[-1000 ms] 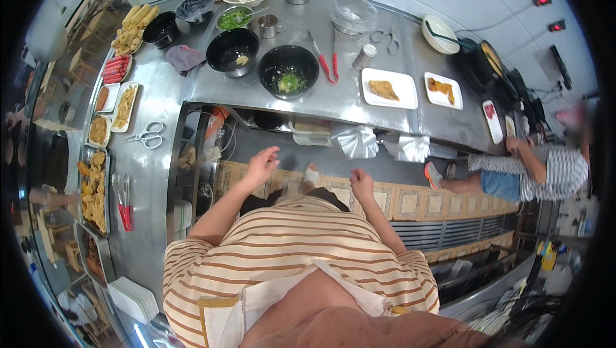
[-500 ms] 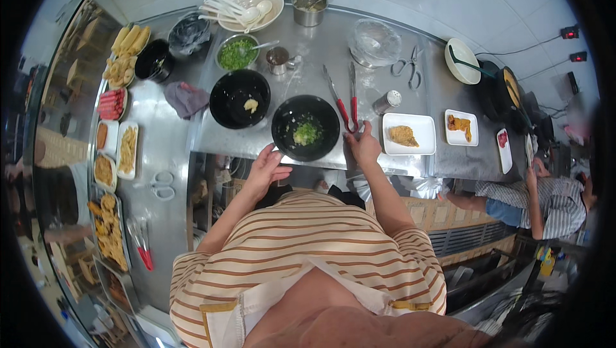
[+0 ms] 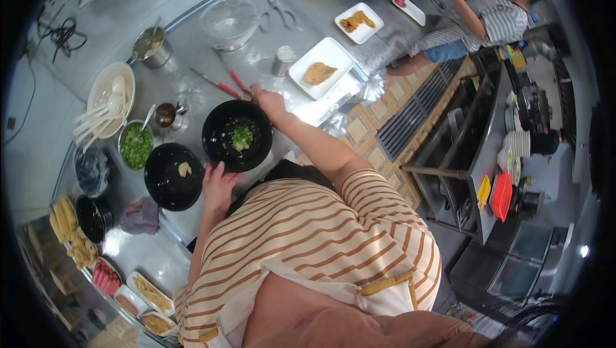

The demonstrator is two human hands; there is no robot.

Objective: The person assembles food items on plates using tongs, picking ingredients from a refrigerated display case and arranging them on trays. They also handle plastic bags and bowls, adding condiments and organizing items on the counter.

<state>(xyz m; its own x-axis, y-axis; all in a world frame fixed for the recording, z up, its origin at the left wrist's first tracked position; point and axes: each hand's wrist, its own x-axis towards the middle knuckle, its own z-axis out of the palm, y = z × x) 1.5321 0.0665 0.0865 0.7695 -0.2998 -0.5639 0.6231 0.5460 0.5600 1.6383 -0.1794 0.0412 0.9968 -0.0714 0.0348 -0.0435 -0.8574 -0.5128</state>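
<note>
Grip unclear on both: left hand (image 3: 220,185) touches a round, glossy black bowl (image 3: 221,120); right hand (image 3: 269,104) meets red-handled metal tongs (image 3: 228,90).

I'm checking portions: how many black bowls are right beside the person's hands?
2: one black bowl with chopped greens, between the left hand and right hand; another black bowl with a pale lump, farther left.
</note>
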